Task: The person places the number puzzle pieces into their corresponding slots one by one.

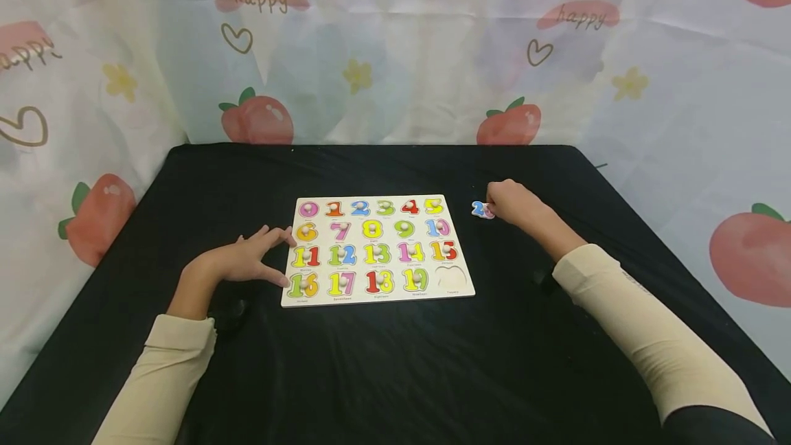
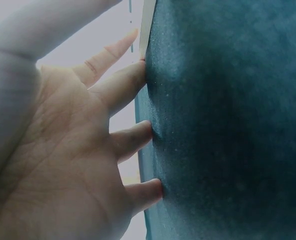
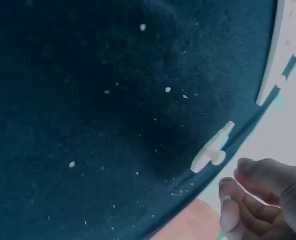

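A wooden number puzzle board point(image 1: 360, 243) lies on the black cloth, with knobbed number pieces in its slots and a bare recess point(image 1: 452, 279) at its lower right corner. My left hand point(image 1: 244, 257) is spread at the board's left edge, thumb and fingertips against it. In the left wrist view the fingers point(image 2: 120, 90) reach the board's thin edge point(image 2: 146, 30). Right of the board lies a blue and pink number piece point(image 1: 480, 209), partly covered by my right hand point(image 1: 513, 204). The right wrist view has loosely curled fingertips point(image 3: 230, 212) just short of its knob point(image 3: 218, 158).
Black cloth point(image 1: 383, 376) covers the table. A pale curtain point(image 1: 383, 53) printed with fruit, hearts and flowers hangs behind and along both sides. Small light specks point(image 3: 168, 89) dot the cloth in the right wrist view.
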The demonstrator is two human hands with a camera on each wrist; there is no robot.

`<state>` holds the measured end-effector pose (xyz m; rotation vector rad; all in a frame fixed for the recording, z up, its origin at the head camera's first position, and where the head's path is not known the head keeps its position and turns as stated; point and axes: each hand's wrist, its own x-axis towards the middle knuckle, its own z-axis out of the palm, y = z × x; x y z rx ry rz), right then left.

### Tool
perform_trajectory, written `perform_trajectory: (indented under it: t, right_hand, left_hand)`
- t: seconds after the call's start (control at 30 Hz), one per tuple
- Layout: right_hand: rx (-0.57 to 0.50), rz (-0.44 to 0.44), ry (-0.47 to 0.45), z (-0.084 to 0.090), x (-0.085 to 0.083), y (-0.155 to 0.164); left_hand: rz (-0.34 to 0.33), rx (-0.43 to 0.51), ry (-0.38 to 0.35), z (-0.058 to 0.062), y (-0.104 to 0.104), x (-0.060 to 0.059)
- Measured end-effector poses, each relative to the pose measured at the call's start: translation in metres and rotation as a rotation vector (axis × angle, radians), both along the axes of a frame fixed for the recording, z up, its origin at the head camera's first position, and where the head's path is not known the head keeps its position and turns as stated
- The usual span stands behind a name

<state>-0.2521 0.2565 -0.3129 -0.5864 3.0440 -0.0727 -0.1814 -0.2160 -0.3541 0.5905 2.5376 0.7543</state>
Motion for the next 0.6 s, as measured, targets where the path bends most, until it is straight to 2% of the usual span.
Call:
perform_trajectory:
  t: [0.2, 0.4, 0.5, 0.6]
  right_hand:
    - [0.057, -0.121, -0.033, -0.012, -0.012, -0.006]
    - [0.033, -0.127, -0.004, -0.021, -0.015, -0.009]
    - [0.028, -0.125, -0.017, -0.019, -0.011, -0.013]
    - [0.028, -0.11, -0.033, -0.013, 0.003, -0.023]
  left_hand:
    - [0.003, 0.001, 0.0, 0.0, 0.001, -0.001]
    - [0.008, -0.002, -0.005, 0.0, 0.002, -0.001]
    - [0.009, -0.003, -0.008, 0.001, 0.001, -0.001]
    - [0.013, -0.007, -0.008, 0.001, 0.001, 0.0]
